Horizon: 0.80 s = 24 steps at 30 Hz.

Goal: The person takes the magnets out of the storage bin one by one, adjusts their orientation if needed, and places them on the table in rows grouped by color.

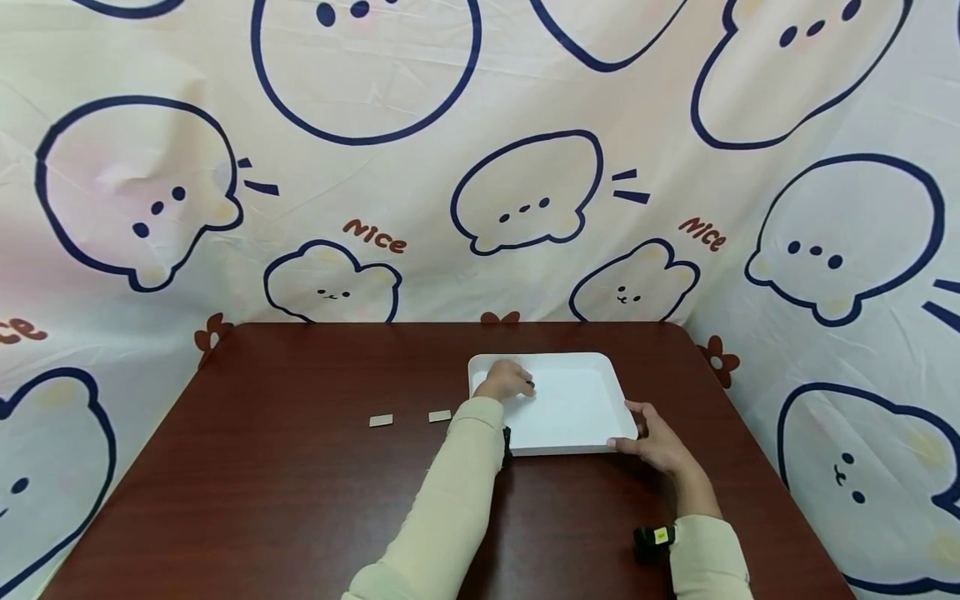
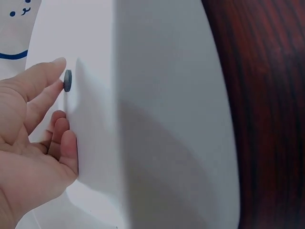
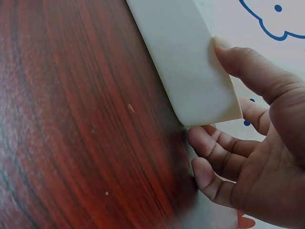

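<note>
My left hand is over the left part of a shallow white tray. Between thumb and index finger it pinches a small dark grey disc, seen nearly edge-on in the left wrist view; the other fingers curl in close to the tray. At the tray's near right corner, my right hand holds the rim. In the right wrist view the thumb lies along the upper edge of the tray wall, and the other fingers are around the corner and low beside it.
Two small pale rectangular pieces, one farther left and one nearer the tray, lie on the dark red-brown wooden table. A cloth printed with cartoon bears hangs behind the table and along its sides.
</note>
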Motion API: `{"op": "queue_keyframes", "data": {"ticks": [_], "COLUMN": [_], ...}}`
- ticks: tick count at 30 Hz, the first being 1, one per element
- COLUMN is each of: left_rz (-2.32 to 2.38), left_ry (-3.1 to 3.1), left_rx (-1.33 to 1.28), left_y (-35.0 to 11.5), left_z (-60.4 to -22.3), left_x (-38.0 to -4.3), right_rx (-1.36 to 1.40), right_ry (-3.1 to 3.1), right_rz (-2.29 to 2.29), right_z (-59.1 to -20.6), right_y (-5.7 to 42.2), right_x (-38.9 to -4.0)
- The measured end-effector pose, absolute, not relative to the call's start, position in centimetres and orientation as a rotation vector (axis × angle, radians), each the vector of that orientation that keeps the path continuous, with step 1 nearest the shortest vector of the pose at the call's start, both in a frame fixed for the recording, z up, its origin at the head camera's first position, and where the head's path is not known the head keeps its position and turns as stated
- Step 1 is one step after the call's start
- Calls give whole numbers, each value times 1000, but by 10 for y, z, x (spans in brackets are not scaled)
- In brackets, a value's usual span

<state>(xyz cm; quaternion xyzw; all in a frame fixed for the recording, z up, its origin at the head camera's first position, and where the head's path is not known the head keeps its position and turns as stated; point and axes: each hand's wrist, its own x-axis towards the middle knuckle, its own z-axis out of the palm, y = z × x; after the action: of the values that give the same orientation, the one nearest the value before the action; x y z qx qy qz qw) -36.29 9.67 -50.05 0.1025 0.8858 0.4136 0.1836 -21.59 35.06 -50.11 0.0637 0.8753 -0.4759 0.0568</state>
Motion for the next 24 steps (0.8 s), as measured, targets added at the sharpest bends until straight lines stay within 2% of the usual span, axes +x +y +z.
{"op": "queue_keyframes", "data": {"ticks": [24], "left_rz": [1225], "left_ry": [2622], "left_rx": [173], "left_y": [95], "left_z": [-505], "left_x": [-349], "right_rx": [158], "right_ry": [2652], "right_rz": [-1457], "right_z": [-501], "right_y": [352], "right_x": [-217]}}
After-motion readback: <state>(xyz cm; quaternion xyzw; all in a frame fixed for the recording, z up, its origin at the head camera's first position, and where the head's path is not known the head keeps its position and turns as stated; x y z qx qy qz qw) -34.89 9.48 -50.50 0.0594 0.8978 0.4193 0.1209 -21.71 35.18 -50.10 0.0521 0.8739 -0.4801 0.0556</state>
